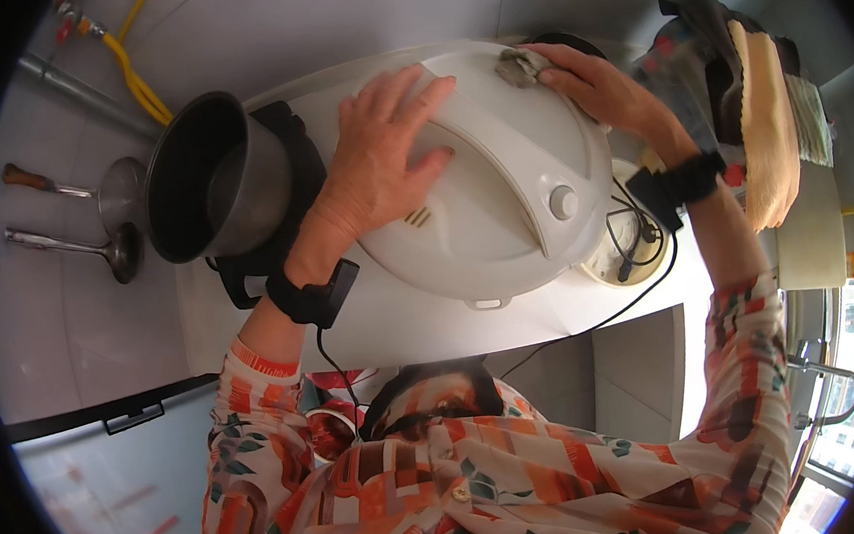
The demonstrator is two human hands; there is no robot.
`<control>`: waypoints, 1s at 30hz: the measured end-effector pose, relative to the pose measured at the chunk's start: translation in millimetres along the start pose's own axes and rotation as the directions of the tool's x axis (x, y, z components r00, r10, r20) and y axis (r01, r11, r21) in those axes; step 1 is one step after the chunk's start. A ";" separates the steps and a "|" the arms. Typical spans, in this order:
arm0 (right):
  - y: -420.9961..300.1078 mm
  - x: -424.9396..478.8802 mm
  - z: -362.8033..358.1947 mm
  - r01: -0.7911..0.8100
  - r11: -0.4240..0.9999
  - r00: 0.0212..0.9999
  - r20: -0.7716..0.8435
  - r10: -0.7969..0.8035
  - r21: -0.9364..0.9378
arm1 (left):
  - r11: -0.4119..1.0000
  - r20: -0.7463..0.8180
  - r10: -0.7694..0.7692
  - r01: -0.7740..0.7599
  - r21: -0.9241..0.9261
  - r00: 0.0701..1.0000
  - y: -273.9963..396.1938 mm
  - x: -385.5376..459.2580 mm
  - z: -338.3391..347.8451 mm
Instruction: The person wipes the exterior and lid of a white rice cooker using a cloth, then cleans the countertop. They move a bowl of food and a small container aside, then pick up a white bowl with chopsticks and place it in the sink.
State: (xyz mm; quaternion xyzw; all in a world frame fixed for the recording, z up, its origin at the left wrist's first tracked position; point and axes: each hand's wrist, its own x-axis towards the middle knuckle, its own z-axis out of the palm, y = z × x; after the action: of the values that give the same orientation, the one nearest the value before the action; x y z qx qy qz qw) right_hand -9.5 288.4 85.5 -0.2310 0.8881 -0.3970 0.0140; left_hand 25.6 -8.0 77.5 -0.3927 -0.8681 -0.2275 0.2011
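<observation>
A large white domed appliance lid (468,218) with a curved handle and a round knob (563,202) lies before me on a white counter. My left hand (384,146), fingers apart, rests on the lid's left part near the handle and holds nothing. At the lid's far right edge my right hand (589,85) presses a crumpled grey cloth (520,67) onto the white surface, with the cloth under its fingertips. Both wrists carry black straps with small black boxes and cables.
Left of the lid stands a dark metal pot (217,182) on a black base. A ladle (123,253) and a skimmer (120,189) hang at the left wall. At right are a cream bowl (603,264) holding a power cord, and an orange towel (766,127). The counter edge (434,353) faces me.
</observation>
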 end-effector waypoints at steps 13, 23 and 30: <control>-66.3 128.4 52.8 0.136 0.958 0.917 0.397 -0.026 -0.252 | 0.990 -0.033 -0.097 0.093 -0.110 0.995 3.1 -2.5 -6.7; -15.4 10.4 -11.1 -0.166 0.951 0.984 0.027 0.179 -0.263 | 0.994 -0.142 -0.109 0.104 -0.043 0.984 1.0 4.6 3.7; -28.5 -55.5 -17.4 -0.028 0.901 0.920 -0.363 -0.146 -0.432 | 0.996 -0.091 -0.087 0.086 -0.012 0.992 -1.9 9.2 9.5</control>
State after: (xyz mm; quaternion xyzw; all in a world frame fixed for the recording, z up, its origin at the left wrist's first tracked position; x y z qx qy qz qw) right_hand 47.9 307.5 108.8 -0.1728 0.9310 -0.2297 -0.2249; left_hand 16.9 1.6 74.2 -0.3446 -0.8733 -0.2574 0.2290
